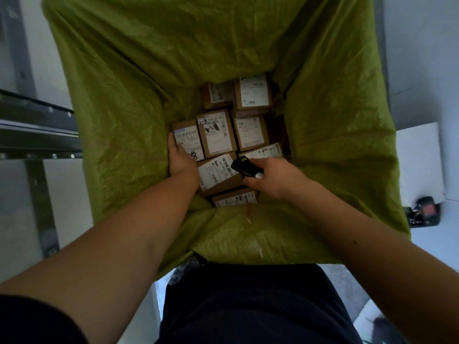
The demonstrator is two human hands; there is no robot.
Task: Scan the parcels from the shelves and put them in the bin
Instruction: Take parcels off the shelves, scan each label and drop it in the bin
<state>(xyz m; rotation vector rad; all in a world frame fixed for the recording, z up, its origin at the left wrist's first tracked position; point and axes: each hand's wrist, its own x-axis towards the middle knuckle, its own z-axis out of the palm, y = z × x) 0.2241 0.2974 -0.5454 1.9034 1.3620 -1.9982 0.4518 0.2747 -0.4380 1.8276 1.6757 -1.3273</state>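
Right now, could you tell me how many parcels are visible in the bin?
8 parcels: two at the back, three in the middle row, three nearest. More may lie underneath.

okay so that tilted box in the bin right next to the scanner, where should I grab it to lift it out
Probably by its raised near end. The tilted box lies label-up, leaning across its neighbours, and the scanner in the right hand crowds its right side. Come from above with the left hand, fingers over the left and near edges.

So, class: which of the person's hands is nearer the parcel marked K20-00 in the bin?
Left. The left hand rests on the neighbouring box beside the K20-00 parcel; the right hand, holding the scanner, is nearer the camera.
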